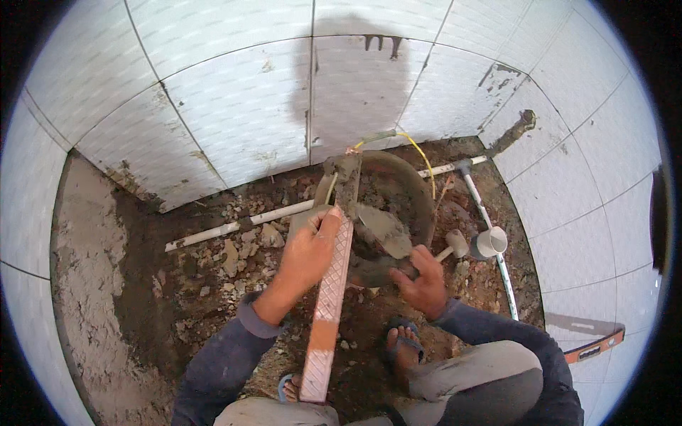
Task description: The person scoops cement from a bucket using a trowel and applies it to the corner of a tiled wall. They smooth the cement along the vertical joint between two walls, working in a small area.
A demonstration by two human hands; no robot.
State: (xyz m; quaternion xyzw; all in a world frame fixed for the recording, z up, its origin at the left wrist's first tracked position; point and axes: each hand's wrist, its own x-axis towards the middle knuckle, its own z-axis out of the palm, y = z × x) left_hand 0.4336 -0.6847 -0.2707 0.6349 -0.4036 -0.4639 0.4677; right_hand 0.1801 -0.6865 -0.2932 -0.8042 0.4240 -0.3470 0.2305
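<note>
Head view: the left hand (305, 252) grips a long patterned tile strip (334, 284), its far end coated with grey mortar (347, 177) over a round bowl (428, 206), its near end by the person's knees. The right hand (424, 285) is closed around a trowel (387, 231), blade over the bowl. A mallet (457, 243) lies just beside, near white pipes (477, 195).
</note>
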